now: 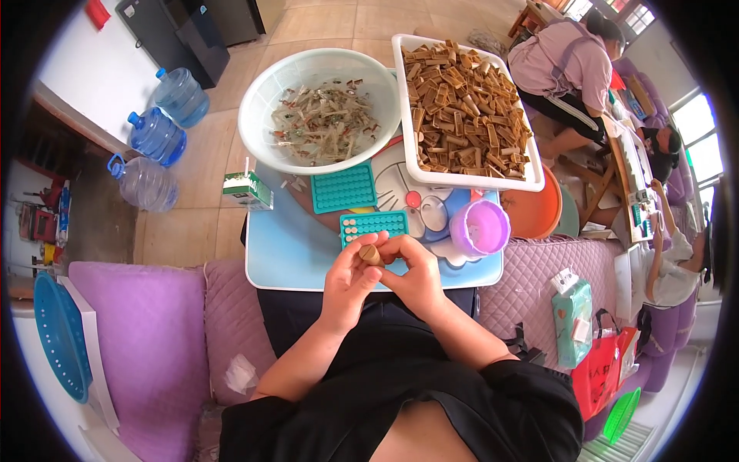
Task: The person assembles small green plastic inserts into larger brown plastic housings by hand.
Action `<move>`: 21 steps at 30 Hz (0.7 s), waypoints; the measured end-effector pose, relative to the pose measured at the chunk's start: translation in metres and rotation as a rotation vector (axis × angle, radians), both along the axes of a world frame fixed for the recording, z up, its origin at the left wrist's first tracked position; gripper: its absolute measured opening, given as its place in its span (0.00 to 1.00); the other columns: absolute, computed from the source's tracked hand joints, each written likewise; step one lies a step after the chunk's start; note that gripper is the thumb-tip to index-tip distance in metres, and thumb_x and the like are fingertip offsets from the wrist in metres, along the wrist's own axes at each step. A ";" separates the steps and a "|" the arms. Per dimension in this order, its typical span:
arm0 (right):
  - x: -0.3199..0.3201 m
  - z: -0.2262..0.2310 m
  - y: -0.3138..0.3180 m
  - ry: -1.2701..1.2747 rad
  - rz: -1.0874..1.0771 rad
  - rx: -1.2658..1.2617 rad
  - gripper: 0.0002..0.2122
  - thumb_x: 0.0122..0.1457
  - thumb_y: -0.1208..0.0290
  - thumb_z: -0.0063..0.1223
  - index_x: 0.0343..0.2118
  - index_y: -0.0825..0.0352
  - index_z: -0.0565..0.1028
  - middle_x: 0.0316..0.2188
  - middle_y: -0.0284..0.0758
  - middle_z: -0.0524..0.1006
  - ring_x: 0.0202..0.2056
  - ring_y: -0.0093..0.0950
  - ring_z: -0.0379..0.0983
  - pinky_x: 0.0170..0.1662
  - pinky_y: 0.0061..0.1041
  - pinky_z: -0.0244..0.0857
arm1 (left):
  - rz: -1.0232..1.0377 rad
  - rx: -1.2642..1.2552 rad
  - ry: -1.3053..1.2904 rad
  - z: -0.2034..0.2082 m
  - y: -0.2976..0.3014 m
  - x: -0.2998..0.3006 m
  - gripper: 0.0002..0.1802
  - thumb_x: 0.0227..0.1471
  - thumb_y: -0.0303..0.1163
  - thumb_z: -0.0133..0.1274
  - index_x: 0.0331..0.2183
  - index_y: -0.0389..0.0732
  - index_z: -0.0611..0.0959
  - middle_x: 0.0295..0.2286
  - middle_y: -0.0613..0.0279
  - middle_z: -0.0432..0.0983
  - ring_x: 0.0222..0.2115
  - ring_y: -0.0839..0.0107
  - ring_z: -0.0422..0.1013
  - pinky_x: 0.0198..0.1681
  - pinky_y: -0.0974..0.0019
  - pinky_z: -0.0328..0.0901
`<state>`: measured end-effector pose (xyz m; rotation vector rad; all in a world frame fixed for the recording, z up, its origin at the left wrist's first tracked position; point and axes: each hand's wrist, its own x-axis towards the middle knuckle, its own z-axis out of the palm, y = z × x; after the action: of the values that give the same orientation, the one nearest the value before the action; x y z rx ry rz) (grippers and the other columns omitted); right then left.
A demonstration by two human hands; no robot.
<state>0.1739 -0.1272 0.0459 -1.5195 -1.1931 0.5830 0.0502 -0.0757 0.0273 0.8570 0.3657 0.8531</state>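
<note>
Just above the near edge of the low table, a small brown cylinder (370, 255) is held between my hands. My left hand (349, 282) is closed around it from the left, and my right hand (414, 276) pinches it from the other side. Right behind them lies a teal tray with round holes (392, 222), with several pale round pieces along its left side. A second teal holed tray (344, 187) sits farther back. At the far right, a white tray (531, 158) is heaped with small brown trough-shaped and tube-shaped pieces (462, 108).
A pale plastic basin (262, 146) of thin translucent pieces stands at the far left. On the blue table (285, 262) are a green carton (248, 190) and a purple cup (480, 228). An orange basin (539, 204) is farther right. People sit beyond, at another table.
</note>
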 end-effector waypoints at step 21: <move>0.020 0.010 -0.003 -0.116 0.235 -0.028 0.19 0.47 0.72 0.60 0.42 0.70 0.70 0.39 0.43 0.72 0.40 0.39 0.71 0.43 0.31 0.65 | 0.052 0.343 0.278 0.004 0.007 -0.014 0.16 0.52 0.21 0.51 0.45 0.32 0.73 0.44 0.55 0.72 0.47 0.71 0.67 0.48 0.69 0.65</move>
<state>0.1942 -0.1302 0.0554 -1.4625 -1.4716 0.6763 0.0366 -0.0685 0.0310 1.2965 0.4935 0.8595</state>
